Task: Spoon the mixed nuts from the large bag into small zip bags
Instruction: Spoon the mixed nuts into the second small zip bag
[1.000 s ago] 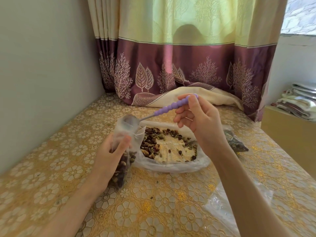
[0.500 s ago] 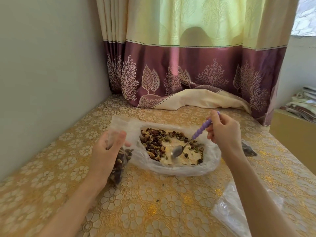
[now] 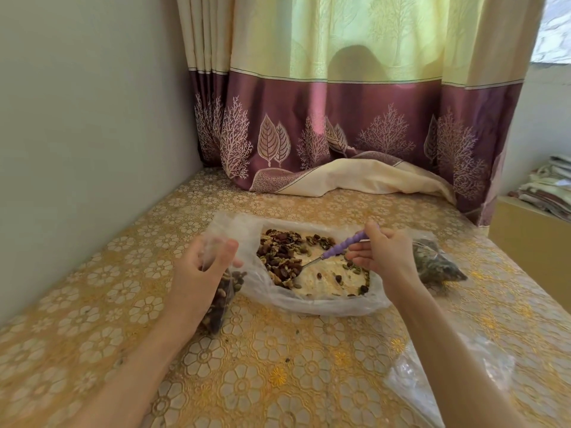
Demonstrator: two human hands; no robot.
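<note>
Head view, one moment, itemised. Large bag (image 3: 312, 304): clear plastic, laid flat on the table (image 3: 278, 381) with its mouth spread wide, between the two hands. Mixed nuts (image 3: 282, 257): brown and pale green pieces, heaped along the left and far inner edge of the bag, with scattered single pieces towards the right; the middle of the bag shows the pale surface beneath.

Spoon (image 3: 327, 256): ribbed lilac handle, thin metal stem; its bowl is pushed into the heap and cannot be made out. The handle is pinched in the curled fingers of the right hand (image 3: 383, 257), above the right side of the bag.

Small zip bag (image 3: 221, 291): clear, partly filled with nuts, gripped upright near its top by the left hand (image 3: 200, 273), thumb in front; much of it is covered by the hand, and its mouth is blurred, so whether it is open cannot be told.

Filled bag (image 3: 438, 265): lies just right of the right hand, partly hidden by the wrist, with dark contents.

Empty clear plastic (image 3: 411, 378): near right, cut off by the forearm and frame edge.

Curtain (image 3: 355, 125): plum and cream, its hem resting on the table's far edge.
</note>
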